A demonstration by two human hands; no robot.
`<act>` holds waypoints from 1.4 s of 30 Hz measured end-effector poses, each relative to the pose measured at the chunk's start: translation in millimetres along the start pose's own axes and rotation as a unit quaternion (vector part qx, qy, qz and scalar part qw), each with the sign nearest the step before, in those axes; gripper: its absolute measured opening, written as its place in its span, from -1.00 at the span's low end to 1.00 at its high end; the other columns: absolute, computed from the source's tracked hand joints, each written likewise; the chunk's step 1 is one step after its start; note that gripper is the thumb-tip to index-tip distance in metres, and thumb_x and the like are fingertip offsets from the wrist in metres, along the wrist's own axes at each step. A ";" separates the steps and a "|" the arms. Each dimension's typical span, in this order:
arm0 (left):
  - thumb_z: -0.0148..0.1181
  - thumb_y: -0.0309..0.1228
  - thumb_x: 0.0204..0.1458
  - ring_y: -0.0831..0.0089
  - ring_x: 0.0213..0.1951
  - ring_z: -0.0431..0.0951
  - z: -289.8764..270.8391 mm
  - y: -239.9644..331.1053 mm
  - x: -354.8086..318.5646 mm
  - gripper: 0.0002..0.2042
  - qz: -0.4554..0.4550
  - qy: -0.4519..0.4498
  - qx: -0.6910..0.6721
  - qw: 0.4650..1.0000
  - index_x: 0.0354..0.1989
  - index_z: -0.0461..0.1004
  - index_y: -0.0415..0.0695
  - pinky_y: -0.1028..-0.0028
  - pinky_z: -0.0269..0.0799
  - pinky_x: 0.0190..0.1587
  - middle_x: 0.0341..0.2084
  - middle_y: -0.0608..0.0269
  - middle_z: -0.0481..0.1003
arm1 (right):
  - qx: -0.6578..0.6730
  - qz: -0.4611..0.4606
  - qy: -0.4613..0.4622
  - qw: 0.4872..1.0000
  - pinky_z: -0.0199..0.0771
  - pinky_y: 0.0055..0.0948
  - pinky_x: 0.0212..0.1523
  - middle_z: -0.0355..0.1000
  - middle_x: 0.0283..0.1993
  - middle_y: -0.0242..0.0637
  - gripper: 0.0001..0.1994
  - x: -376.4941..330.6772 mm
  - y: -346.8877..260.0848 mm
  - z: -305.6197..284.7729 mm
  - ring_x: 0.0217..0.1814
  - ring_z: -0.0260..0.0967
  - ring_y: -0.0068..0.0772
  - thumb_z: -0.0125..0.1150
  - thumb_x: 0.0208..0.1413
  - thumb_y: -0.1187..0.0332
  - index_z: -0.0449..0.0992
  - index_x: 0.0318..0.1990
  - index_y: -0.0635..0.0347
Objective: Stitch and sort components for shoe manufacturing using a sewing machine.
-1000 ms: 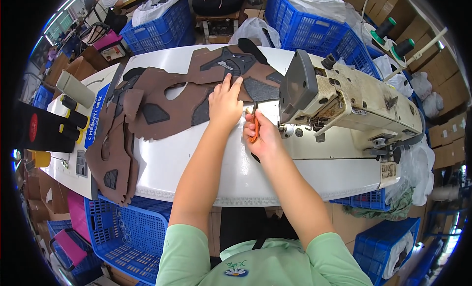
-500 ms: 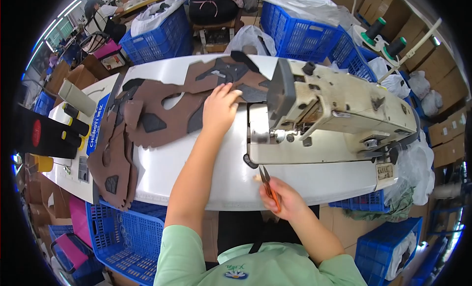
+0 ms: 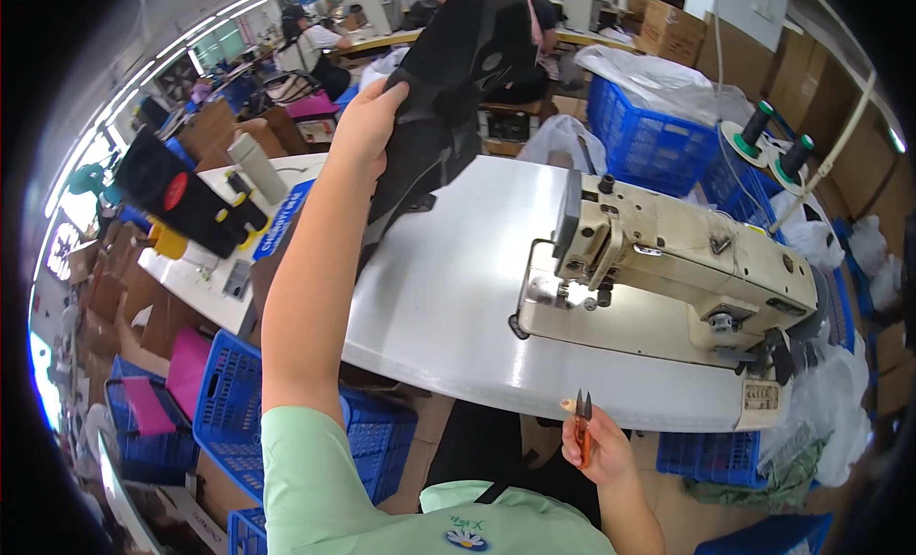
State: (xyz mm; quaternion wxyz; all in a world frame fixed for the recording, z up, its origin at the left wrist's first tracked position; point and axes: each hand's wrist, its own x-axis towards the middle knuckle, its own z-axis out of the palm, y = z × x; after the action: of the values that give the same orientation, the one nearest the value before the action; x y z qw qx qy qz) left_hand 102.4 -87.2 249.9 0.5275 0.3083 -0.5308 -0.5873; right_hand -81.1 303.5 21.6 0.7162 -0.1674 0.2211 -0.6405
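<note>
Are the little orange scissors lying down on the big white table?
No, the right hand is holding the orange scissors, with their dark blades sticking out past the fingers.

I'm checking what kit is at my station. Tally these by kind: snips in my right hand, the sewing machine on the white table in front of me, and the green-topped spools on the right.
Snips: 1
Sewing machine: 1
Green-topped spools: 2
Total: 4
</note>
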 end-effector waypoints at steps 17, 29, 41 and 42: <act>-0.04 -0.54 0.12 0.48 -0.22 0.55 -73.4 63.6 -190.3 -0.70 0.055 0.024 0.024 0.998 0.03 0.40 -0.27 0.51 0.48 -0.11 -0.20 0.18 0.54 | -0.158 0.043 -0.148 0.975 0.29 -0.60 -0.43 0.45 -0.15 -0.17 -0.55 -12.7 24.8 62.7 -0.38 0.33 -0.53 0.05 0.25 0.26 0.28 0.22 0.33; -0.04 -0.67 0.07 0.56 -0.10 0.46 -90.6 2.2 -234.2 -0.71 0.050 -0.080 0.039 0.995 -0.02 0.35 -0.17 0.58 0.34 0.00 -0.17 0.23 0.48 | -0.210 0.051 -0.085 0.973 0.35 -0.59 -0.42 0.45 -0.20 -0.16 -0.52 -24.5 29.8 82.8 -0.40 0.34 -0.51 0.10 0.23 0.20 0.29 0.19 0.34; -0.07 -0.67 0.10 0.59 -0.19 0.48 -60.6 2.8 -259.0 -0.78 0.014 -0.079 0.051 0.995 -0.10 0.35 -0.19 0.59 0.39 -0.10 -0.22 0.26 0.48 | -0.649 -0.479 0.023 0.591 0.40 -0.41 -0.48 0.43 -0.35 -0.25 -0.59 52.7 -44.7 152.3 -0.48 0.40 -0.36 0.27 0.05 0.50 0.38 0.08 0.23; -0.07 -0.67 0.10 0.59 -0.19 0.48 -60.8 2.1 -259.1 -0.78 0.013 -0.083 0.050 0.995 -0.10 0.35 -0.19 0.59 0.39 -0.10 -0.22 0.26 0.48 | -0.649 -0.480 0.027 0.589 0.40 -0.41 -0.48 0.43 -0.35 -0.25 -0.59 63.9 -50.1 157.3 -0.48 0.40 -0.36 0.27 0.05 0.50 0.38 0.08 0.23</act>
State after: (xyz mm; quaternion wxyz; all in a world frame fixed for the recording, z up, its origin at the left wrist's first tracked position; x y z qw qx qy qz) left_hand 224.7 140.3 185.7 0.4730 0.2774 -0.6057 -0.5766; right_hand -34.6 227.1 174.4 -0.0003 -0.6525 0.4850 -0.5823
